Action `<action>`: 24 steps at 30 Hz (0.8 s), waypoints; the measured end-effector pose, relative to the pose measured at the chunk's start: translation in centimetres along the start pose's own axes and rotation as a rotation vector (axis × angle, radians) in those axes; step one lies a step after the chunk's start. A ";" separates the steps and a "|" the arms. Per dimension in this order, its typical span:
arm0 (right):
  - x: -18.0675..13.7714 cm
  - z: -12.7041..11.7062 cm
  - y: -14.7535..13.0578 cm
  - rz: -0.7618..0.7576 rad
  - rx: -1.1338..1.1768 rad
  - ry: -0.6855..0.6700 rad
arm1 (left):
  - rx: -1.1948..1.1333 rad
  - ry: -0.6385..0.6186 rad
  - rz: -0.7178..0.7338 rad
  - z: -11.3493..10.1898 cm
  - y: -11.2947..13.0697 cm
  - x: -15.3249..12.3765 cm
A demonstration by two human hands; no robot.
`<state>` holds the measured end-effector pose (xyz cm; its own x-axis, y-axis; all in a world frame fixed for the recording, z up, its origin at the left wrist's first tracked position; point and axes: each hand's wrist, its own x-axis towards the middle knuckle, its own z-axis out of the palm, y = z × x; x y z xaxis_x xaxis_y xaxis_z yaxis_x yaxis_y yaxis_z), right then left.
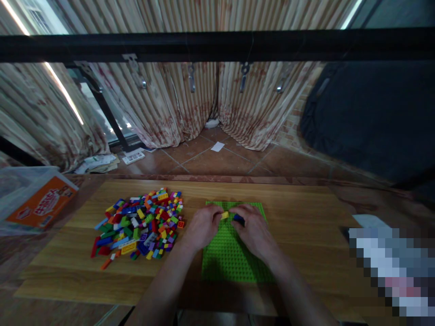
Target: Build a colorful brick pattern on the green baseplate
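My left hand (206,222) pinches a small yellow toy brick (224,215) over the upper part of a green studded baseplate (231,258). Close to its right, my right hand (250,222) has its fingers closed on a dark blue toy brick (239,219), also over the baseplate. A small gap separates the two bricks. Whether either brick touches the studs, I cannot tell. To the left of my left hand lies a loose pile of mixed coloured toy bricks (136,228).
The wooden table (306,253) carries the baseplate and the pile. Beyond its left end stands a clear plastic box (27,181) with an orange label. A black horizontal bar (217,45) with hanging hooks crosses in front of striped curtains (170,99). Papers (217,146) lie on the tiled floor.
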<state>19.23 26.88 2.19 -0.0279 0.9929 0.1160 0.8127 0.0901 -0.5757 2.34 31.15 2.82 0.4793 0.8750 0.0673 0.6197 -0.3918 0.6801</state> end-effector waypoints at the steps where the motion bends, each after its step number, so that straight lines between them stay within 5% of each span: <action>1: 0.0 0.0 0.0 -0.002 -0.004 -0.003 | 0.000 -0.004 0.013 0.0 0.0 0.1; 24: 0.8 1.4 -0.6 -0.053 -0.084 0.000 | -0.021 0.058 -0.053 0.0 -0.3 0.4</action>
<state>17.91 27.71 1.46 -0.0723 0.9868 0.1448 0.8559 0.1359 -0.4989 2.39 31.62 2.66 0.4093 0.9095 0.0729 0.6298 -0.3394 0.6987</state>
